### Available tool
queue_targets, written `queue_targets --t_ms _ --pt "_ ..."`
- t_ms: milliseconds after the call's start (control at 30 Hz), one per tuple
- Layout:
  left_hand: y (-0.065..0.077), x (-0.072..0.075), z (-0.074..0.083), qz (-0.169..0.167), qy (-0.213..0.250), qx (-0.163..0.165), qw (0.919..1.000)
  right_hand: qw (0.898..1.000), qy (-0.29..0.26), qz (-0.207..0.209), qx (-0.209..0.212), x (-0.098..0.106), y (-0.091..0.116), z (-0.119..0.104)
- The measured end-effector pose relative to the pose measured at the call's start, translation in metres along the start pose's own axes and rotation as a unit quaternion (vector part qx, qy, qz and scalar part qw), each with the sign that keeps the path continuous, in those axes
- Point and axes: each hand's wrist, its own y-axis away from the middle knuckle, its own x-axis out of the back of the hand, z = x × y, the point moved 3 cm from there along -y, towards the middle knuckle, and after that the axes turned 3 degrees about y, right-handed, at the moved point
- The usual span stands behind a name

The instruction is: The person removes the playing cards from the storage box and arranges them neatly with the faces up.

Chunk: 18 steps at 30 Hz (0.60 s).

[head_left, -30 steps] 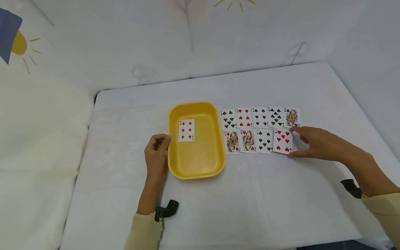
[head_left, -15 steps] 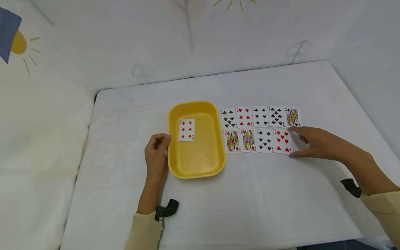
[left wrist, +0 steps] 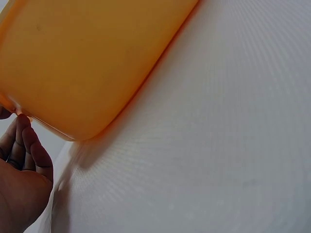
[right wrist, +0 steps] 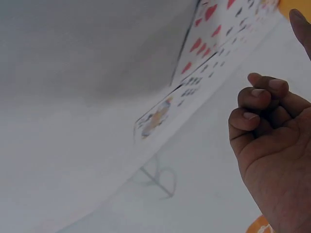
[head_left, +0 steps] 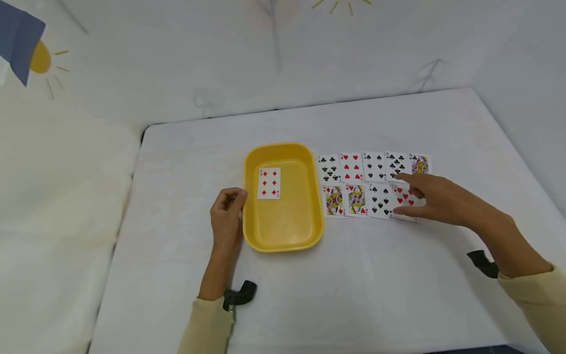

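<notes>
The yellow plastic tray (head_left: 287, 223) sits mid-table in the head view, with a six of diamonds (head_left: 269, 183) face up inside. My left hand (head_left: 227, 216) pinches the tray's left rim between thumb and fingers, as the left wrist view also shows. Right of the tray, two rows of playing cards lie face up. Over their right end hovers my right hand (head_left: 446, 201), thumb and forefinger stretched apart with nothing held. It partly hides the seven of hearts (head_left: 403, 196) and a face card (head_left: 420, 163). The seven of spades (head_left: 379, 199) lies just left of the thumb.
A white cloth covers the table (head_left: 345, 285). Along the back rises a pale wall (head_left: 230, 59) with faint drawings. The upper row includes an eight of clubs (head_left: 397, 162) and a six of hearts (head_left: 352, 168); two queens (head_left: 334, 200) start the lower row.
My right hand has left the right edge of the seven of hearts and shifted left over the cards. The left hand stays on the tray rim. The head view has turned slightly.
</notes>
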Motion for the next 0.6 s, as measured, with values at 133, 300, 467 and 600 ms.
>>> queue_targets --t_ms 133,300,467,600 --pt "0.008 -0.003 0.013 -0.004 0.003 -0.001 1.0 1.0 0.003 0.005 0.027 0.004 -0.01 -0.024" --pt "0.014 -0.005 0.026 -0.006 0.014 0.006 0.9999 0.999 0.001 0.007 0.054 0.009 -0.023 -0.058" --pt "0.014 -0.011 0.024 -0.007 0.024 0.004 0.9997 0.997 0.005 0.002 0.075 0.011 -0.038 -0.084" --pt "0.014 -0.015 0.023 -0.005 0.022 -0.002 0.9997 0.996 0.004 0.0 0.094 0.01 -0.051 -0.098"
